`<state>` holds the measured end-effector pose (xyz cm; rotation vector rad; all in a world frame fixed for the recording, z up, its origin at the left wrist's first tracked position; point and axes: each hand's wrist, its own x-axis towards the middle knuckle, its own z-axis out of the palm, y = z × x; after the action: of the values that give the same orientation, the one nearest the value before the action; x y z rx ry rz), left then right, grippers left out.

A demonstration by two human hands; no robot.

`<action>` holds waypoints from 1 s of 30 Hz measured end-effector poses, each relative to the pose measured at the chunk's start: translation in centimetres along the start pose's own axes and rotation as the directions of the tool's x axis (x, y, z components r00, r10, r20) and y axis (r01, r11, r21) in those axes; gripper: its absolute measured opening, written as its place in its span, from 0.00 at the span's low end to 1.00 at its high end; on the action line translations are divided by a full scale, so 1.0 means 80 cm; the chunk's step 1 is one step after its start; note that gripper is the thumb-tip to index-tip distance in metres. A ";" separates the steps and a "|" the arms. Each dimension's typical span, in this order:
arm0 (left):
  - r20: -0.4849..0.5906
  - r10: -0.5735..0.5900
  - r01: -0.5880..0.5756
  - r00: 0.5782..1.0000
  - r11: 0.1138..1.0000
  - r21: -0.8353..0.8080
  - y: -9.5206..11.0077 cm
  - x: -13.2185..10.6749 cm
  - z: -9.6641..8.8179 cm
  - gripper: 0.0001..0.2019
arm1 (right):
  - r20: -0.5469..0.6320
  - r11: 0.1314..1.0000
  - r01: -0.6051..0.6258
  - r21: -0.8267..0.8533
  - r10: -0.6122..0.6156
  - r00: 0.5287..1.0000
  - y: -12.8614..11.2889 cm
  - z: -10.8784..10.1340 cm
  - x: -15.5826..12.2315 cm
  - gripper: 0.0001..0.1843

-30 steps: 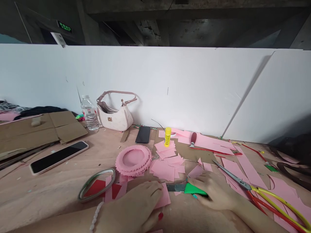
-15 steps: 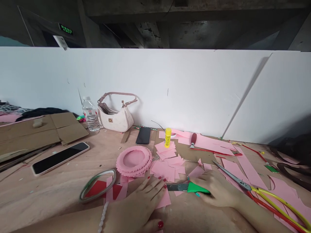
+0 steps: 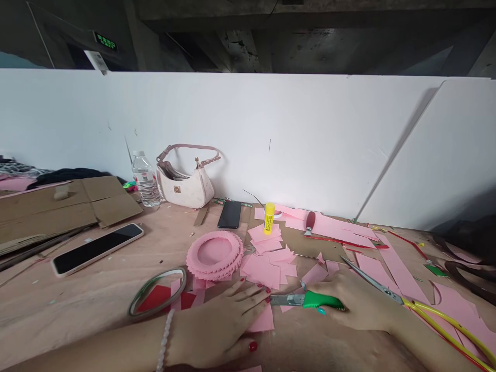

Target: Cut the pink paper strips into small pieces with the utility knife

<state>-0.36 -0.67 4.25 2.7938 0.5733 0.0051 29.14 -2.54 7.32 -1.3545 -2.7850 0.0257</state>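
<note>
My left hand [image 3: 220,325] lies flat with its fingers spread, the fingertips on a pink paper sheet [image 3: 261,319]. My right hand [image 3: 354,302] grips green-handled scissors [image 3: 310,299], whose metal blades point left toward my left hand. Long scissors with yellow and red handles [image 3: 437,315] lie beside my right hand, their blades pointing up and left. A stack of scalloped pink paper rings [image 3: 215,256] and a pile of pink paper squares [image 3: 263,269] lie just beyond my left hand. A ring of tape [image 3: 157,293] sits left of it, over red paper [image 3: 160,298].
Behind the papers stand a yellow glue stick [image 3: 268,218] and a red-handled knife [image 3: 309,223]. Two phones [image 3: 96,249] [image 3: 229,214], a white handbag [image 3: 186,183], a water bottle [image 3: 145,181] and flattened cardboard [image 3: 54,206] sit farther back and left, against white boards [image 3: 248,129].
My right hand and the green-handled scissors have shifted slightly right. My left hand has flattened, its fingers now spread. The view has tilted slightly.
</note>
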 end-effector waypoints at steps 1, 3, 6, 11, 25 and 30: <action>0.001 0.032 -0.032 0.999 0.999 0.005 -0.002 0.000 -0.003 0.28 | 0.030 1.000 0.004 0.025 -0.005 1.000 -0.002 -0.001 -0.001 0.08; -0.002 0.096 -0.096 0.995 0.995 0.008 -0.006 0.001 -0.007 0.27 | 0.069 0.998 -0.007 0.069 0.002 0.998 -0.008 0.001 -0.005 0.11; -0.005 0.164 -0.164 0.987 0.987 0.001 -0.010 0.003 -0.011 0.28 | 0.049 0.993 -0.030 0.113 0.025 0.998 -0.016 0.010 -0.018 0.19; -0.013 0.304 -0.304 0.953 0.950 -0.069 -0.013 0.006 -0.013 0.28 | -0.021 0.996 -0.042 0.073 0.043 0.999 -0.024 0.031 -0.053 0.25; -0.034 -0.112 0.112 0.993 0.994 0.013 0.032 0.004 0.010 0.28 | -0.060 0.993 -0.088 -0.081 0.083 0.995 -0.048 0.048 -0.065 0.24; 0.029 -0.118 0.119 0.993 0.992 -0.028 0.035 0.002 -0.001 0.31 | -0.112 0.995 -0.088 -0.044 0.082 0.990 -0.044 0.050 -0.069 0.24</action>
<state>0.87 -3.07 5.13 2.7222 0.7261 -0.0482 29.56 -9.01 3.24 -1.4385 -2.6535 -0.1118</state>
